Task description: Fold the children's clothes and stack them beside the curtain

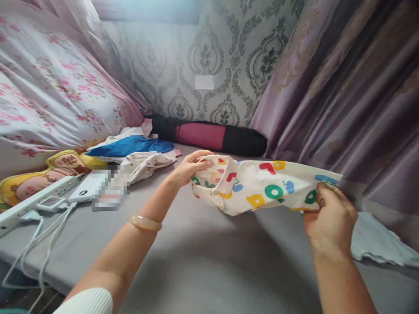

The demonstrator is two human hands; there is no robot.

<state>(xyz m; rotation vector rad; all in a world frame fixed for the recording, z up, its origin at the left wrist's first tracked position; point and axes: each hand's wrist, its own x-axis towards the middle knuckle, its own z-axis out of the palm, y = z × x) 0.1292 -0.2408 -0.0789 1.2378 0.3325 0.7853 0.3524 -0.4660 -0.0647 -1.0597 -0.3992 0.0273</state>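
A white ribbed sleeve (88,302), cut off at the view's lower edge, and a pale bangle (145,223) marked the arm whose left hand (193,168) pinched the collar end of a printed white garment (258,185). The right hand (330,218) gripped the other end, hiding part of it; the garment hung stretched between them above a grey sheet (196,244). Pixel blocks obscured an item (111,189) near a white power strip (42,196). Beyond lay heaped clothes (131,146) and, below the patterned wall (209,52), a black-and-maroon roll (201,135), its left tip hard to make out
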